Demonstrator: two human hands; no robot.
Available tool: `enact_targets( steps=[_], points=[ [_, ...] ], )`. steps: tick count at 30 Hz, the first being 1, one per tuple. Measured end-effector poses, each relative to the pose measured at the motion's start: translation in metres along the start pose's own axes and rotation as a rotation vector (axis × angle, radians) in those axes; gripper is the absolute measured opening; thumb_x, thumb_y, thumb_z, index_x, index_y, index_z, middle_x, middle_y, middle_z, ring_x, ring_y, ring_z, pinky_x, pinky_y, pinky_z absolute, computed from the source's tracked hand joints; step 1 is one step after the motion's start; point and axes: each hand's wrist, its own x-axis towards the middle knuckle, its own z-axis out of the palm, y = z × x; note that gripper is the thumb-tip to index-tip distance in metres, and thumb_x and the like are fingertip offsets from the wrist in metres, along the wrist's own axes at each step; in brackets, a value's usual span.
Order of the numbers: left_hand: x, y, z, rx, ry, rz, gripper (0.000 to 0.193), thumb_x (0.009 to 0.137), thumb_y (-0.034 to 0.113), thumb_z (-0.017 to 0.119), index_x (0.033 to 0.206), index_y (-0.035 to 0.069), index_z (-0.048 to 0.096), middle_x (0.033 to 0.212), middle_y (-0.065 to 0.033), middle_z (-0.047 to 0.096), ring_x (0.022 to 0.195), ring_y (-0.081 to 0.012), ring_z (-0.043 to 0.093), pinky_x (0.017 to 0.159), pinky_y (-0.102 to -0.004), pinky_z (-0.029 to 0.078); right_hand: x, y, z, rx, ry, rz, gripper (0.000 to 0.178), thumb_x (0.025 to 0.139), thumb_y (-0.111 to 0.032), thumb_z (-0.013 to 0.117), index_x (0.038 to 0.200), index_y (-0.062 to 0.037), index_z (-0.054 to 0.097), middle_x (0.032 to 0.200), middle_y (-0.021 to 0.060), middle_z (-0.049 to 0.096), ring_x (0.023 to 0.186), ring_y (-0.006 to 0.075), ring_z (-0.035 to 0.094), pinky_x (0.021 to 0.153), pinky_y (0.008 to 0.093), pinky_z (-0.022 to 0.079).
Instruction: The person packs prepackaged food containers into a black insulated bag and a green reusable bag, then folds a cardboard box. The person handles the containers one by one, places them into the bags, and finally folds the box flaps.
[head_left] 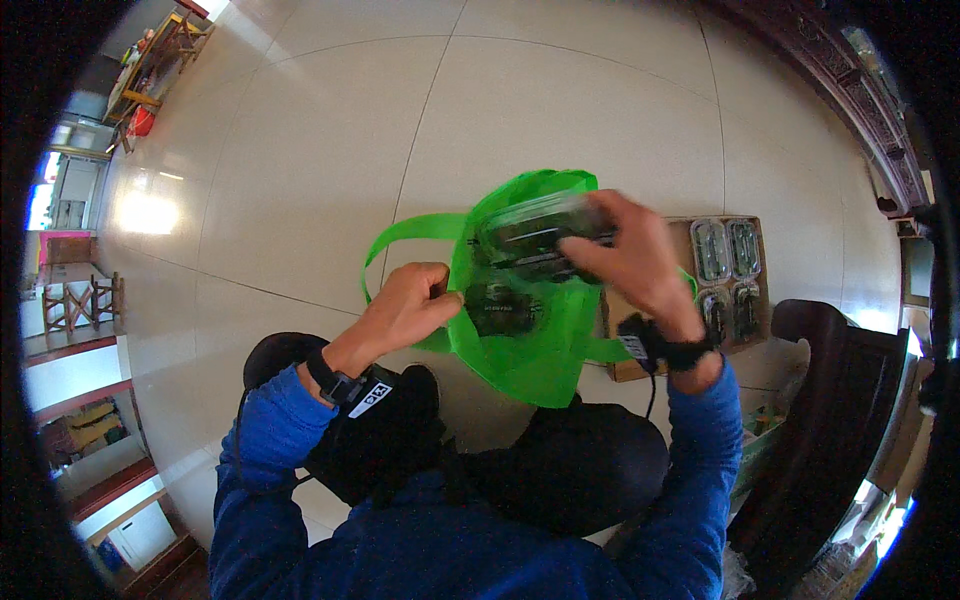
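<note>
A bright green fabric bag (pixel 540 345) hangs open in front of my knees. My left hand (pixel 410 303) pinches the bag's near left rim and holds it apart. My right hand (pixel 630 255) grips a clear plastic clamshell container (pixel 535 235) with dark contents, tilted over the mouth of the bag. Another similar clear container (pixel 503 308) lies inside the bag, below the held one. One green handle loop (pixel 400 235) sticks out to the left.
A shallow cardboard box (pixel 735 275) with several more clear containers sits on the tiled floor at the right. A dark wooden chair (pixel 830 400) stands at the lower right. Wooden furniture lines the far left.
</note>
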Motion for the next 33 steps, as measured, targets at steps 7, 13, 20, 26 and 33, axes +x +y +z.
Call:
enact_targets(
  steps=[7,13,20,26,33],
  points=[
    [-0.004,0.003,-0.002,-0.115,-0.003,-0.028,0.03,0.085,0.017,0.065,0.073,-0.005,0.048,0.061,-0.0124,0.047,0.058,-0.0165,0.044,0.054,-0.0397,0.037,0.047,0.079,0.114,-0.339,-0.152,0.167,0.049,0.079,-0.032,0.076,0.112,0.0027,0.067,0.097,0.0242,0.072,0.089,0.0399,0.071,0.078,0.0458,0.058],
    [-0.003,0.002,-0.004,-0.041,0.001,0.012,0.031,0.086,0.017,0.064,0.073,-0.004,0.044,0.061,-0.013,0.042,0.057,-0.0165,0.041,0.054,-0.0401,0.036,0.047,0.154,0.153,0.072,-0.176,0.284,0.045,0.089,-0.033,0.069,0.12,0.0008,0.067,0.116,0.0197,0.071,0.106,0.0309,0.068,0.089,0.0393,0.054],
    [-0.002,0.001,-0.009,0.054,-0.063,-0.064,0.018,0.09,0.014,0.062,0.091,-0.004,0.062,0.072,-0.0082,0.058,0.067,-0.0129,0.053,0.06,-0.0349,0.044,0.02,0.168,0.153,0.337,-0.077,0.099,0.037,0.093,-0.018,0.071,0.125,0.0,0.065,0.119,0.0117,0.07,0.11,0.0238,0.064,0.092,0.0364,0.052],
    [0.007,0.003,0.001,-0.021,-0.022,-0.029,0.02,0.087,0.013,0.065,0.088,-0.006,0.062,0.067,-0.0071,0.055,0.062,-0.0111,0.049,0.055,-0.033,0.041,-0.058,0.093,0.063,0.399,0.149,0.055,0.022,0.097,-0.004,0.063,0.116,0.0038,0.067,0.103,0.0071,0.073,0.097,0.0149,0.069,0.084,0.029,0.056],
    [0.011,0.013,0.008,-0.067,-0.072,-0.15,0.017,0.089,0.011,0.064,0.094,-0.005,0.067,0.074,-0.0012,0.061,0.068,-0.0072,0.052,0.06,-0.0288,0.042,-0.186,0.223,-0.057,0.325,1.003,0.403,0.031,0.098,-0.015,0.067,0.123,0.0017,0.065,0.104,0.0061,0.068,0.09,0.0141,0.066,0.078,0.0299,0.056]
  ],
)
